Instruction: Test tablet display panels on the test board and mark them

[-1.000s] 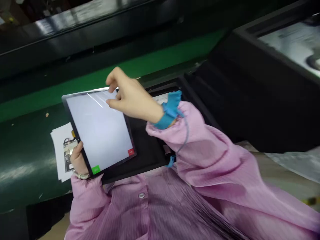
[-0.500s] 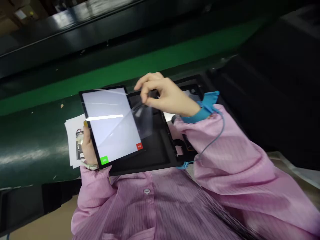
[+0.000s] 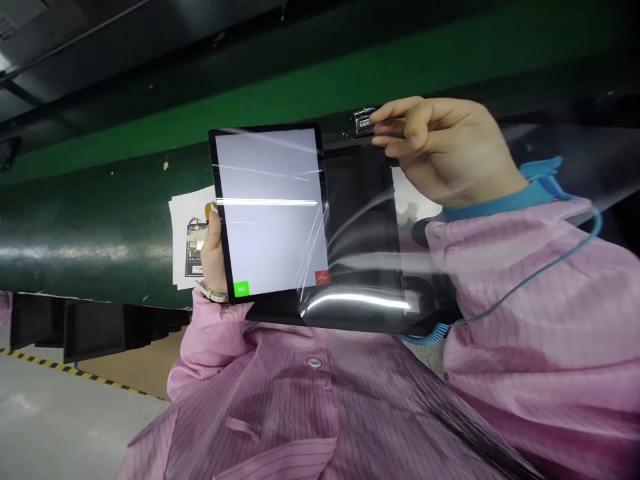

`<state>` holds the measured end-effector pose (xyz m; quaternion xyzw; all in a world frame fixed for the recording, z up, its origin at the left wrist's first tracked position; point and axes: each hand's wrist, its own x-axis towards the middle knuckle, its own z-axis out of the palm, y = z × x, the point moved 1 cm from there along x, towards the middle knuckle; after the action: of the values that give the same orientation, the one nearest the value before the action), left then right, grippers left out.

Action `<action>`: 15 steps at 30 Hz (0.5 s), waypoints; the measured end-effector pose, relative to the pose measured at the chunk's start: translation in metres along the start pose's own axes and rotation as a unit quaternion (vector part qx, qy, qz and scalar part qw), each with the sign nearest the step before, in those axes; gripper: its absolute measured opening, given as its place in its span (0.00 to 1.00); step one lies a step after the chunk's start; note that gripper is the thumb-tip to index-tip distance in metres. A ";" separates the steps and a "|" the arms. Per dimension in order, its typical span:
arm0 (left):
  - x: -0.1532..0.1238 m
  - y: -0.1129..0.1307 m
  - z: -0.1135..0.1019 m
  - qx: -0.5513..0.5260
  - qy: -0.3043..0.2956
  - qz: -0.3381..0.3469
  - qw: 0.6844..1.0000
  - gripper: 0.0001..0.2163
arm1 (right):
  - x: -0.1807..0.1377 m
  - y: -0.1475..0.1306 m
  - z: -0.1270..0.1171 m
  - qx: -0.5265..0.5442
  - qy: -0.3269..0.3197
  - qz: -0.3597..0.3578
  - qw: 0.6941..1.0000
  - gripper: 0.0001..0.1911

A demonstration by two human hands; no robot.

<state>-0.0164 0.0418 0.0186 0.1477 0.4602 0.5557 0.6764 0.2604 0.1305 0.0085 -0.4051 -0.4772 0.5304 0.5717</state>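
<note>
A tablet [image 3: 270, 193] with a lit white screen shows a green box at its lower left and a red box at its lower right. My left hand [image 3: 215, 257] grips its left edge; the fingers underneath are hidden. A clear protective film [image 3: 360, 253], bent and glossy, spreads from the screen's right part out over the dark tray. My right hand [image 3: 440, 143] is raised to the right of the tablet, thumb and fingers pinched on the film's upper edge. A small dark piece with pale marks [image 3: 363, 122] shows at those fingertips; what it is I cannot make out.
Under the tablet lies a black tray [image 3: 353, 170] with parts in its right side. White sheets with a printed device picture [image 3: 180, 220] lie left on the dark green bench [image 3: 100, 220]. A blue wrist strap [image 3: 500, 200] trails a cord [image 3: 540, 277] on the right.
My right hand has moved right and up, drawing the film across the screen to the right. The tablet, still in my left hand, appears farther right as the view shifts.
</note>
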 end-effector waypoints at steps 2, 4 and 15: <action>0.000 0.000 -0.001 0.012 0.002 0.004 1.000 0.24 | 0.001 0.002 0.000 0.014 0.008 0.000 1.000 0.15; 0.001 0.000 -0.002 0.018 -0.009 0.011 1.000 0.23 | 0.002 0.002 0.000 0.023 0.008 0.003 1.000 0.16; -0.003 0.000 -0.005 0.032 0.025 0.015 0.999 0.20 | 0.004 -0.003 0.024 -0.070 -0.030 -0.055 0.996 0.09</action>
<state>-0.0201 0.0382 0.0177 0.1620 0.4926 0.5543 0.6511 0.2378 0.1329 0.0168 -0.4015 -0.5513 0.4756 0.5556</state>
